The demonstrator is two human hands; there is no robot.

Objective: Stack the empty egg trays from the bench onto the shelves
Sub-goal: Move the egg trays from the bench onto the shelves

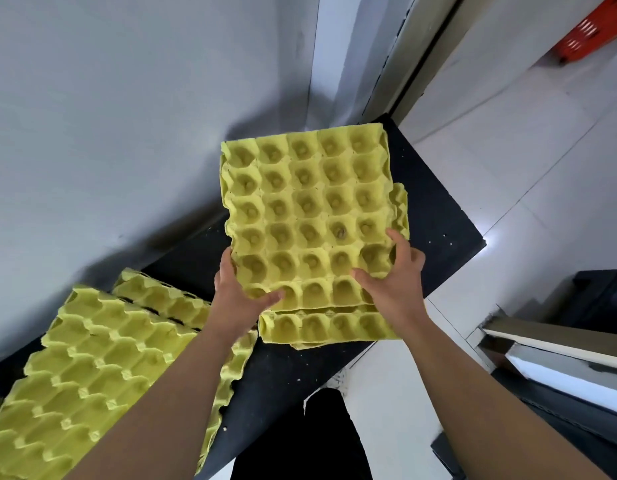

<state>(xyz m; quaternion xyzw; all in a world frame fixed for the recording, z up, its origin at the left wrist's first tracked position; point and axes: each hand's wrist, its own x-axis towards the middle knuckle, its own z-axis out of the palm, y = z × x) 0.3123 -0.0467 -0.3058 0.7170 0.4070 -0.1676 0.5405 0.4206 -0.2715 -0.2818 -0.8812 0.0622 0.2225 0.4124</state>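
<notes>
A pile of egg trays (92,358) runs off the frame's left edge, partly behind a forearm. The left hand (237,299) and right hand (393,282) grip the top tray (307,209) by its near corners, the fingers beneath it unseen. It sits over a mostly covered lower tray (328,327) on the black bench (435,216).

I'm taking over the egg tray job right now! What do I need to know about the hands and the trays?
Left hand: grips the near left corner of the top yellow pulp egg tray, thumb on top.
Right hand: grips the near right corner of the same tray.
Things: that tray sits offset over a second yellow egg tray on the black bench. A loose pile of yellow trays lies on the bench to the left.
Done: cannot tell, as no shelves are in view.
Left: carry this tray to the shelves, then the second tray and the pile.
</notes>
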